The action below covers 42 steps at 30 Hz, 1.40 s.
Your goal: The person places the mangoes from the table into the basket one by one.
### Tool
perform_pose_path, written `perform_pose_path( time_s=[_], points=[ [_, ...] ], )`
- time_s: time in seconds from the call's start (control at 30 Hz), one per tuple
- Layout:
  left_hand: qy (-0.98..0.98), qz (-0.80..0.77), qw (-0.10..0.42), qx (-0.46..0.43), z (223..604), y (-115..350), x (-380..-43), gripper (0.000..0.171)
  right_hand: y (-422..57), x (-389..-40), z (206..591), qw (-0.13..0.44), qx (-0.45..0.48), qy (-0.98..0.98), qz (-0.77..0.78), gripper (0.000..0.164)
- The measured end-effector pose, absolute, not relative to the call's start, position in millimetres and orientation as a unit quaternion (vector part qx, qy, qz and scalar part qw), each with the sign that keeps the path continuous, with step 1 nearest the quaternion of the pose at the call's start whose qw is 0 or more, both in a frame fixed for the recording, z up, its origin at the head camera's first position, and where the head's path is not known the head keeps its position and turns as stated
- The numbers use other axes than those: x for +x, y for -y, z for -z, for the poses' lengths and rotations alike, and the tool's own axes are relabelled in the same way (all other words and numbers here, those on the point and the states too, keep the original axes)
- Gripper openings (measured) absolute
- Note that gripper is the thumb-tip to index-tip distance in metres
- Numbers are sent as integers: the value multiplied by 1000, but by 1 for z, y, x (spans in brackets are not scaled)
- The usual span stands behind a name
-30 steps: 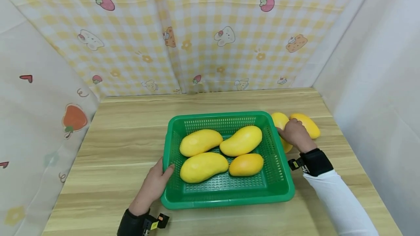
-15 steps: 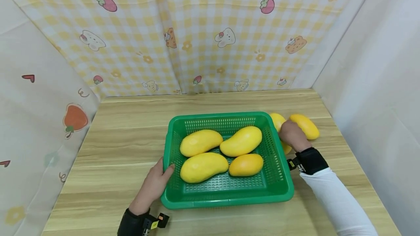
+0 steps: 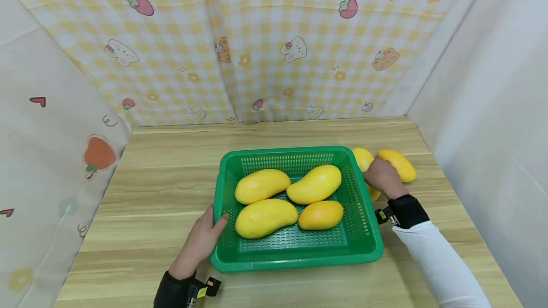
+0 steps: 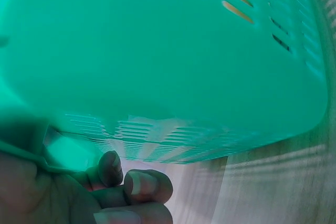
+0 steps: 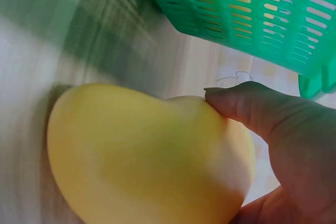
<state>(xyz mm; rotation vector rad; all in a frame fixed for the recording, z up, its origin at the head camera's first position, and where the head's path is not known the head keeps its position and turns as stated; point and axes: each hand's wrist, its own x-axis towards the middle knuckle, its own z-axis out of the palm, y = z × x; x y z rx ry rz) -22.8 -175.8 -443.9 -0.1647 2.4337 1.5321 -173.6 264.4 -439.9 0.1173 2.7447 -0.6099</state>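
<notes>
A green plastic basket (image 3: 295, 265) with slotted sides holds several yellow mangoes (image 3: 314, 185). My left hand (image 3: 201, 239) grips its left rim, thumb over the edge; in the left wrist view the fingers (image 4: 149, 187) curl below the rim outside the wall. Beyond the basket's right side, my right hand (image 3: 382, 175) holds a yellow mango (image 5: 142, 156) on the table, the thumb (image 5: 236, 100) pressing its upper end. From above, the hand hides part of that mango. One more mango (image 3: 398, 164) lies just right of this hand.
The wooden table (image 3: 162, 179) ends at a yellow checked cloth (image 3: 265, 80) at the back. White cloth walls (image 3: 484, 108) rise at both sides. The basket's right wall stands close beside my right hand.
My right hand has shifted slightly left and closed round the mango beside the basket. The left hand, the basket and the mangoes in it stay in place.
</notes>
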Motion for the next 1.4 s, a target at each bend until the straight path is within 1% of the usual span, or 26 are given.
perform_pose_path(
  time_s=[0.1,0.37,0.77,0.93,1.13,1.4],
  points=[
    [-840,-525,129,-56,444,176,-23,42,-264,-171,437,134,37,-966,216,58],
    [-838,-527,132,-53,442,176,-24,41,-267,-162,412,-9,21,-980,196,64],
    [-834,-530,138,-60,441,175,-24,43,-261,-153,377,-124,-25,-972,196,70],
    [-834,-531,137,-55,441,175,-24,43,-249,-148,363,-131,-46,-967,212,76],
    [-832,-534,140,-59,441,176,-25,42,-233,-141,349,-113,-74,-964,228,77],
    [-834,-530,140,-61,440,175,-23,42,-207,-130,349,-94,-143,-955,244,79]
  ],
)
